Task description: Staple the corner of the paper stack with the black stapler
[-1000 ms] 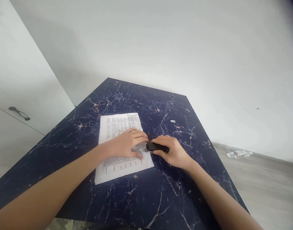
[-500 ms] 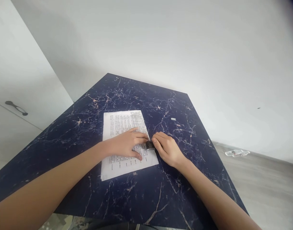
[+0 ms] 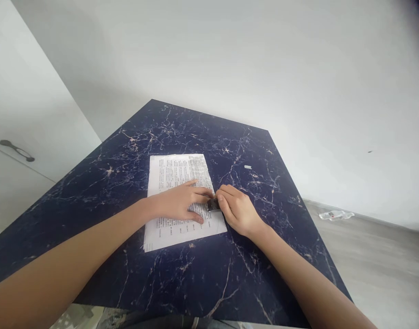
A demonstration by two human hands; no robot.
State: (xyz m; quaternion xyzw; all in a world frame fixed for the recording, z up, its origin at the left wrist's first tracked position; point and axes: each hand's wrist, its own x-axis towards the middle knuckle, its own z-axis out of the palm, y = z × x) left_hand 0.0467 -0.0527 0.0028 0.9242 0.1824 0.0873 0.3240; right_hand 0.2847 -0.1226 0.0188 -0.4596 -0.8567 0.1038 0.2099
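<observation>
Two hands are at work: the left hand (image 3: 180,202) lies spread and wide on the paper (image 3: 175,171), pressing without gripping it, and the right hand (image 3: 238,210) is closed on one stapler (image 3: 214,205), thumb on top. The stapler's nose sits over the right edge of the paper, just beside the left fingertips. The paper is one printed stack, flat on the one table (image 3: 196,283); how many sheets, I cannot tell. One white scrap (image 3: 248,167) lies beyond the right hand, one handle (image 3: 17,151) is at far left, and one wrapper (image 3: 336,214) is on the floor (image 3: 377,256). Against a second ago, the right thumb has moved from the stapler's near side to its top, hiding more of it, and the paper sits slightly further right
</observation>
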